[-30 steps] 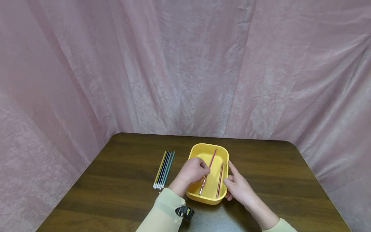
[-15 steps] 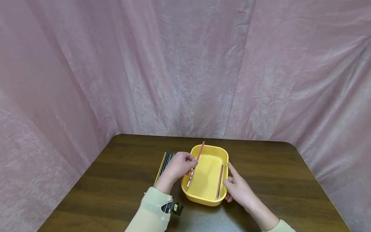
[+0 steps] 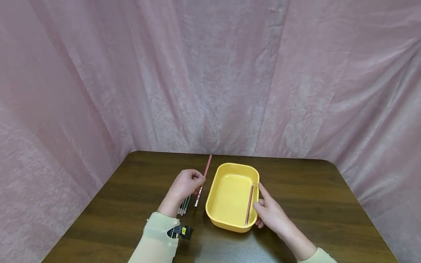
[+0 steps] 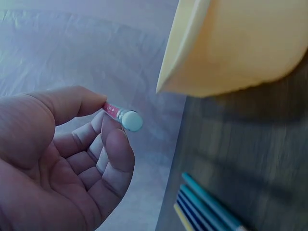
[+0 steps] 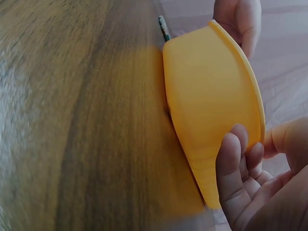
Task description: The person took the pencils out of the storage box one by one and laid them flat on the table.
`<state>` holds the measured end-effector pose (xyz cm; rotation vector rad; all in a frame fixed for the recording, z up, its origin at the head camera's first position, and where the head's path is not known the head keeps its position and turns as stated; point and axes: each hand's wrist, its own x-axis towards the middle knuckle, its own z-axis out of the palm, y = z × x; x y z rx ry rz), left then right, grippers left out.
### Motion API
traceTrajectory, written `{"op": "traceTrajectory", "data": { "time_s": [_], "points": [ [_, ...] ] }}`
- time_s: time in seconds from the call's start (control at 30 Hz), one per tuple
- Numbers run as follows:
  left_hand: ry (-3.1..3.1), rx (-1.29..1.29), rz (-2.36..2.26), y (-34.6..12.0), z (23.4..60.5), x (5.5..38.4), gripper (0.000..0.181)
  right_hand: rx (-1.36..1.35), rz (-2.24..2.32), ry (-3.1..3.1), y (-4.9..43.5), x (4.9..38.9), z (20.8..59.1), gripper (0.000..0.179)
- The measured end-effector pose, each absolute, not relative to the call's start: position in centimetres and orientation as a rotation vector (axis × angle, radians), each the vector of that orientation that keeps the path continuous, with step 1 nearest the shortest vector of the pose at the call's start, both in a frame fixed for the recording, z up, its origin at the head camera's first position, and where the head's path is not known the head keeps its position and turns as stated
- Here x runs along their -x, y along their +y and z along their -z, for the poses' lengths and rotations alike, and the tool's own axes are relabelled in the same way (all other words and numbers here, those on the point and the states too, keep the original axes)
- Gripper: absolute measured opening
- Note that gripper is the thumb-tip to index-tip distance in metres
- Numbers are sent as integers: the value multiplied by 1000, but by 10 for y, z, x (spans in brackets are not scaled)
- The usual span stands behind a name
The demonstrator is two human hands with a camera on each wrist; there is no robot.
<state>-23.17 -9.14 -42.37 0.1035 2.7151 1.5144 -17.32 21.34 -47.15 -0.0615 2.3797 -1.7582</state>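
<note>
My left hand pinches a pink patterned pencil between thumb and fingertips, to the left of the yellow tray. In the left wrist view the pencil's white eraser faces the camera. Partly behind that hand, several dark and green pencils lie side by side on the table. My right hand holds the tray's right wall, index finger stretched along the rim; in the right wrist view some fingertips rest against the outer wall. Inside the tray, a red pencil lies along the right side.
The tray stands on a dark brown wooden table. Pink curtains hang behind and at the sides. A black wrist device sits at my left sleeve.
My left hand has lifted the pink pencil out of the tray and carried it left, over toward the row of pencils. The right hand and tray have stayed in place.
</note>
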Motion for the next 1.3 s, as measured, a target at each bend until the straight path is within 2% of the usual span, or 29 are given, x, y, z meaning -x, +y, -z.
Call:
{"op": "traceTrajectory", "data": {
  "time_s": [0.8,1.13,1.3],
  "points": [
    [2806,119,-1350,-172,460,246,14,85,1743,2372,217,176,475,91],
    [2920,147,-1119,-193,480,248,18,89,1731,2386,216,177,475,91],
    [2951,77,-1075,-207,503,264,23,80,1743,2379,217,177,474,91]
  ]
}}
